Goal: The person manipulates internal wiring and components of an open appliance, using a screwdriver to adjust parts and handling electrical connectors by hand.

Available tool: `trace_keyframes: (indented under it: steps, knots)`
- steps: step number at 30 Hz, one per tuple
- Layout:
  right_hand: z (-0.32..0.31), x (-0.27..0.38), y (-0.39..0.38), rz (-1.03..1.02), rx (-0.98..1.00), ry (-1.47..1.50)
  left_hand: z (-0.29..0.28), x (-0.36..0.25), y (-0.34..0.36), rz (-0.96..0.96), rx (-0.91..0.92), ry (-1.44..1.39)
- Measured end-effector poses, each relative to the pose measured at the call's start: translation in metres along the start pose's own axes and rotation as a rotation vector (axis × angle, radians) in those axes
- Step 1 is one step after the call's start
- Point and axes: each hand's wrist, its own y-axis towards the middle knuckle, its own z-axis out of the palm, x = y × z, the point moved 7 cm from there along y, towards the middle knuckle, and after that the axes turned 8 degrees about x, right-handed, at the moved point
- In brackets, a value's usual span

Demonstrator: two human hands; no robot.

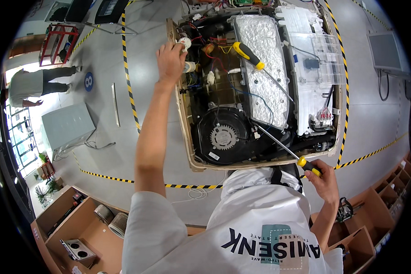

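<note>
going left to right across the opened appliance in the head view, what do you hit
left hand at the casing edge → black fan → loose yellow-handled screwdriver → foil-covered panel → clear plastic cover; nearer the person, the right hand grips a second screwdriver

- Grey floor (100, 55) is carrying yellow-black tape lines (128, 82).
- Grey box (67, 124) is sitting on it.
- Cardboard boxes (73, 223) are lining the lower edge.
- Daylight is coming through windows (18, 137).

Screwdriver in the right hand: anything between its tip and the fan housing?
Nothing visible does. The right hand holds the yellow-handled screwdriver, whose shaft runs clear over the casing's lower edge to beside the black fan. A second screwdriver lies apart, on the foil panel.
</note>
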Motion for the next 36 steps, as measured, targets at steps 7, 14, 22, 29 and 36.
trace_keyframes:
  steps: [7,14,22,29,36]
  knots:
    - [-0.001,-0.003,0.003,-0.005,-0.013,0.007,0.000,0.001,0.002,0.013,0.032,-0.035]
    - [-0.001,0.003,0.005,-0.011,0.006,0.012,-0.005,-0.006,0.000,0.078,-0.016,-0.044]
    - [-0.001,0.012,0.007,-0.017,0.013,-0.026,-0.004,-0.003,0.007,0.168,0.083,-0.009]
    - [-0.001,0.020,0.010,-0.010,0.025,-0.046,-0.001,0.004,0.019,0.146,0.234,-0.052]
    - [0.000,0.018,0.014,-0.032,0.029,-0.047,0.002,0.007,0.025,0.122,0.312,-0.076]
